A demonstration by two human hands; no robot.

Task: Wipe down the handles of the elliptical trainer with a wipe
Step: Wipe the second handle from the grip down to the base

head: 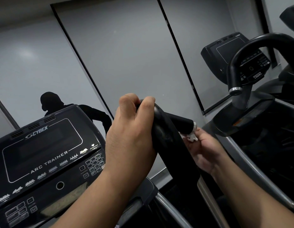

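A black curved handle (169,139) of the trainer rises through the middle of the head view. My left hand (131,134) is wrapped around its upper bend, fingers curled over the top. A short black side grip (182,120) with a silver end ring juts to the right. Behind the handle, just under that ring, my right hand (205,152) pinches a small white wipe (192,137). Most of the wipe is hidden by my fingers and the handle.
The trainer's dark console (44,155) with its button pads fills the lower left. A second machine with a looped black handle (258,46) and its own console (228,51) stands at the right. Grey wall panels lie ahead, with a dark figure (50,102) above the console.
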